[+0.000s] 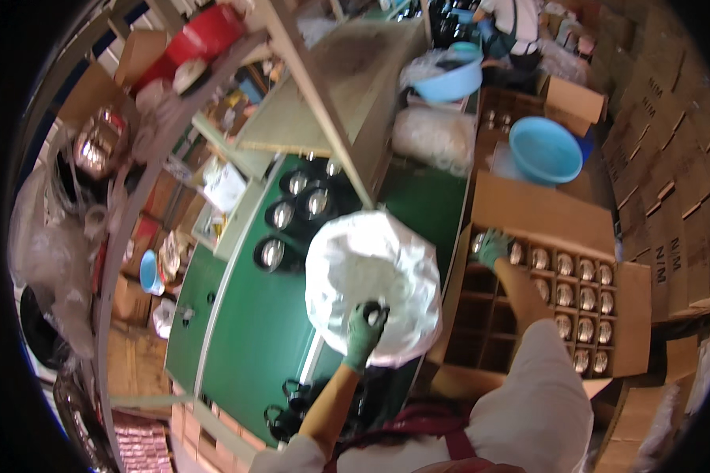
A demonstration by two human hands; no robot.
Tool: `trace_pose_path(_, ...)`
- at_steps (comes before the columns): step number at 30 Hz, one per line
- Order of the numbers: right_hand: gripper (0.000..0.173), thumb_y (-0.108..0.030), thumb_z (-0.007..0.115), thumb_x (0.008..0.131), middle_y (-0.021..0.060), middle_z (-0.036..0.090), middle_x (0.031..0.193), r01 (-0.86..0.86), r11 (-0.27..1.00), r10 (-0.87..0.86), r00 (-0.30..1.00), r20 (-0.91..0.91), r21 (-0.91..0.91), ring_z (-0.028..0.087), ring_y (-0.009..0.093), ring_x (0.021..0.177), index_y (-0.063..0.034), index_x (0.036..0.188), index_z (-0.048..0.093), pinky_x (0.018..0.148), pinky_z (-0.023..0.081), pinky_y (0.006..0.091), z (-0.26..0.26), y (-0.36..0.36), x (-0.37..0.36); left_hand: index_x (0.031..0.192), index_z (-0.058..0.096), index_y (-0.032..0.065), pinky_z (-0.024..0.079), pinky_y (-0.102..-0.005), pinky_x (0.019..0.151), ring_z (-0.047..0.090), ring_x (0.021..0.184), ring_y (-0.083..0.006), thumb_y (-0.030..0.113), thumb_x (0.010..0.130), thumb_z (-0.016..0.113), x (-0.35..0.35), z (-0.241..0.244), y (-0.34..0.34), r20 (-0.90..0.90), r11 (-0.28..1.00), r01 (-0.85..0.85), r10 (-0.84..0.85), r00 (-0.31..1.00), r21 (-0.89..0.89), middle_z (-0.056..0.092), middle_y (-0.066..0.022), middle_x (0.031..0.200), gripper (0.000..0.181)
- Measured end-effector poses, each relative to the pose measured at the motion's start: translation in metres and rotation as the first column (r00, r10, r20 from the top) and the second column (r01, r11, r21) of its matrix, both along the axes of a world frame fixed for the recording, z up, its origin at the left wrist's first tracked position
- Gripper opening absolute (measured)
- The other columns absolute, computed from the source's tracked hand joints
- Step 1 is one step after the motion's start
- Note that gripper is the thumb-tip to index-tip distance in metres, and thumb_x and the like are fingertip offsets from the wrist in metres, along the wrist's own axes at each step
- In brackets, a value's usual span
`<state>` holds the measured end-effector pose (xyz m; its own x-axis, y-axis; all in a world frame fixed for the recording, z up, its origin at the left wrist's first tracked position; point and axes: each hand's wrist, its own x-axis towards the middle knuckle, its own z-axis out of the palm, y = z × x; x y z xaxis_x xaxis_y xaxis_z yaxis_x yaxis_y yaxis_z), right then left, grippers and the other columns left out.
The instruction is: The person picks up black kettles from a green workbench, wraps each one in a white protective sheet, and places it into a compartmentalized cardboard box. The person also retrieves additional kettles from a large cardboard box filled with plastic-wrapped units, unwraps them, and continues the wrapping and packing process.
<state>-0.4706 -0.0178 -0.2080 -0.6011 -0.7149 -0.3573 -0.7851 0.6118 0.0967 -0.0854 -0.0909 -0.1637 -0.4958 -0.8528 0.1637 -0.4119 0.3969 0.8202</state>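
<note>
My left hand [364, 332], in a green glove, holds a small black ring-shaped part over a round container lined with a white plastic bag [325, 290]. My right hand [493, 247], also gloved in green, reaches into the top left compartment of a divided cardboard box [633, 319] and touches a shiny metal cup [478, 243]; its grip is partly hidden. Rows of shiny metal cups [564, 294] stand in the box's compartments. Several black cups with shiny insides [272, 253] stand on the green worktable [242, 337] behind the bag. Black handled parts [284, 414] lie near my left forearm.
A slanting post [325, 112] rises beside the lined container. Beyond the box are a blue basin [545, 150] and a light blue tub [452, 80]. Stacked cartons [662, 195] line the right side. A loaded shelf [171, 112] runs along the left. Another person [518, 29] is farther back.
</note>
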Motion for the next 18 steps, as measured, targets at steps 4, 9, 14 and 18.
trace_pose_path(4, 0.084, -0.051, 0.069, 0.072, 0.0252, 0.051, 0.128, -0.043, 0.942, -0.010, 0.987, -0.158, -0.332, 0.046, 0.042, 0.120, 0.0014, 0.131, 0.040, 0.099, 0.039, 0.0502, 0.038, 0.040, -0.002, 0.108, 0.063, -0.0020, 0.050, -0.0308, 0.080, 0.063, 0.089, -0.0151, 0.011, 0.088, 0.069, 0.005, 0.040, 0.003, -0.158, 0.931, -0.003, 0.065, 0.985, 0.364, 0.068, -0.0092, 0.101, 0.025)
trace_pose_path(9, 0.042, -0.016, 0.076, 0.078, 0.0181, 0.062, 0.104, 0.648, 0.291, 0.404, 0.584, 0.704, -0.704, 0.061, 0.033, 0.089, 0.0028, 0.111, 0.057, 0.074, 0.054, 0.0380, 0.125, 0.128, 0.042, 0.112, 0.062, -0.0003, 0.046, -0.0205, 0.076, 0.057, 0.086, -0.0069, 0.013, 0.092, 0.066, 0.006, 0.102, 0.030, -0.420, 0.865, 0.146, 0.081, 0.904, 0.481, 0.064, 0.0001, 0.097, 0.025)
trace_pose_path(14, 0.055, -0.023, 0.062, 0.090, 0.0155, 0.049, 0.134, 0.719, 0.424, 0.518, 0.306, 0.799, -0.550, 0.049, 0.029, 0.122, -0.0014, 0.136, 0.041, 0.103, 0.040, 0.0424, 0.101, 0.189, 0.167, 0.118, 0.059, -0.0028, 0.047, -0.0229, 0.082, 0.060, 0.094, -0.0113, 0.010, 0.091, 0.064, 0.010, 0.131, 0.072, -0.549, 0.861, 0.279, 0.000, 0.836, 0.425, 0.063, -0.0043, 0.104, 0.030)
trace_pose_path(18, 0.065, -0.030, 0.057, 0.093, 0.0128, 0.043, 0.143, 0.837, 0.438, 0.585, 0.012, 0.811, -0.328, 0.044, 0.024, 0.131, -0.0019, 0.145, 0.031, 0.110, 0.036, 0.0409, 0.122, 0.187, 0.213, 0.116, 0.059, -0.0055, 0.047, -0.0280, 0.089, 0.060, 0.101, -0.0175, 0.007, 0.091, 0.059, 0.026, 0.138, 0.082, -0.407, 0.974, 0.227, -0.207, 0.890, 0.002, 0.060, -0.0116, 0.111, 0.028)
